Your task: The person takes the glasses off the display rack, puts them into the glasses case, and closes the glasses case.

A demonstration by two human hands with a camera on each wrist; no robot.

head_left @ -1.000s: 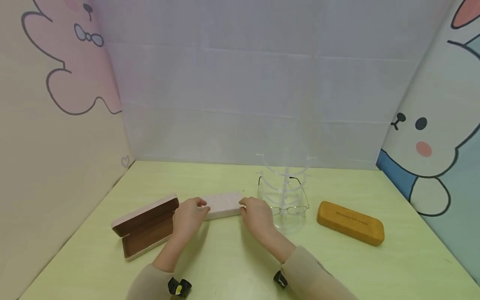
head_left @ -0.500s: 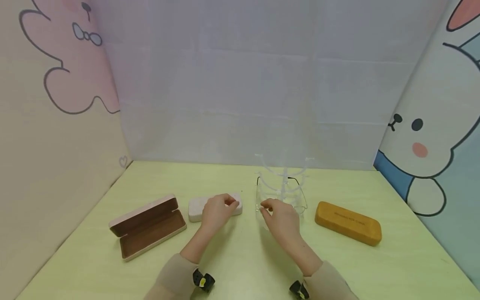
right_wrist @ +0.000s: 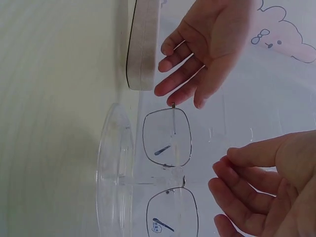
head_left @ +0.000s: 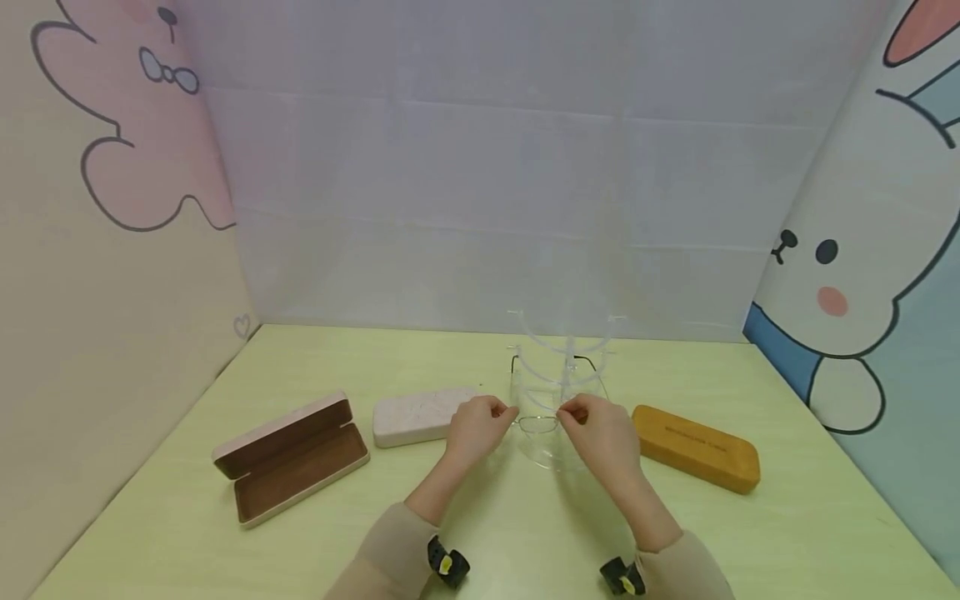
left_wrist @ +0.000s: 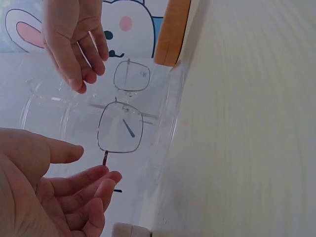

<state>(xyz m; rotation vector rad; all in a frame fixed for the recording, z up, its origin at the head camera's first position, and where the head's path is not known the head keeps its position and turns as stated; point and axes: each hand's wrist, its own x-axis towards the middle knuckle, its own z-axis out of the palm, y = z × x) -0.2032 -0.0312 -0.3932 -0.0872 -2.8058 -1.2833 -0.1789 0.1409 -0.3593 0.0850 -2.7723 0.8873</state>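
A pair of thin metal-framed glasses [head_left: 538, 432] sits on a clear display stand [head_left: 567, 369], temples pointing back. My left hand [head_left: 477, 431] is beside the left end of the frame. In the left wrist view, its fingertips are right at the hinge of the glasses [left_wrist: 120, 152], with the thumb spread apart from them. My right hand [head_left: 604, 435] hovers before the other lens and hides it in the head view. The right wrist view shows its thumb and index fingertip close together, apart from the frame, and the fingers loosely bent.
A pale closed glasses case [head_left: 412, 419] lies left of the stand. Farther left, an open case [head_left: 300, 471] shows its brown lining. An orange-brown case [head_left: 697, 450] lies to the right, near my right hand. A pale curtain [head_left: 420, 208] hangs behind the table [head_left: 225, 567].
Both hands have moved right, away from the pale closed case, to the glasses on the stand. The cases and stand have stayed in place.
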